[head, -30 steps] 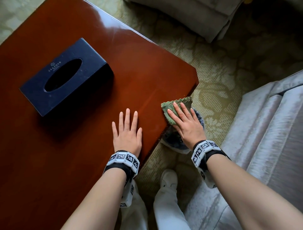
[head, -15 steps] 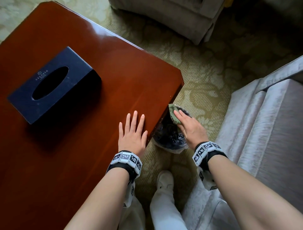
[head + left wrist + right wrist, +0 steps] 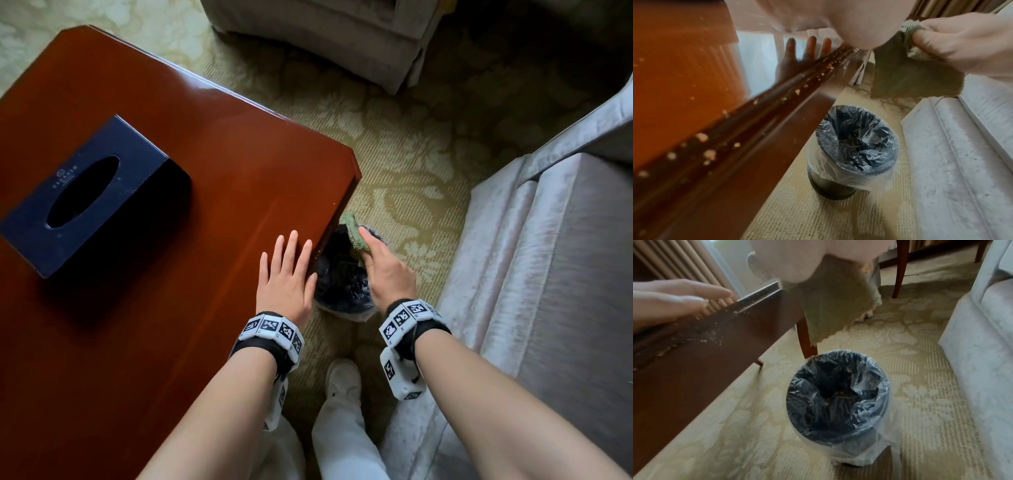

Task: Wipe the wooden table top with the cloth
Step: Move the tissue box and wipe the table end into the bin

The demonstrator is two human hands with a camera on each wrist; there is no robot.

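Observation:
The glossy red-brown wooden table (image 3: 191, 164) fills the left of the head view. My left hand (image 3: 287, 274) lies flat with straight fingers on its near right edge. My right hand (image 3: 383, 270) is off the table and pinches the green cloth (image 3: 352, 229), which hangs loose beside the table edge above a bin. The left wrist view shows the cloth (image 3: 910, 76) bunched in the right hand's fingers (image 3: 945, 39), and pale crumbs along the table's edge moulding (image 3: 709, 152). In the right wrist view the cloth (image 3: 836, 305) dangles over the bin.
A small round bin (image 3: 342, 281) lined with a clear plastic bag stands on the patterned carpet right beside the table edge. A dark blue tissue box (image 3: 85, 195) sits on the table's left. A pale sofa (image 3: 555, 274) is at the right, an armchair (image 3: 318, 31) beyond.
My right hand slid the cloth off the table edge and now holds it hanging over the bin. The left hand stayed flat on the table.

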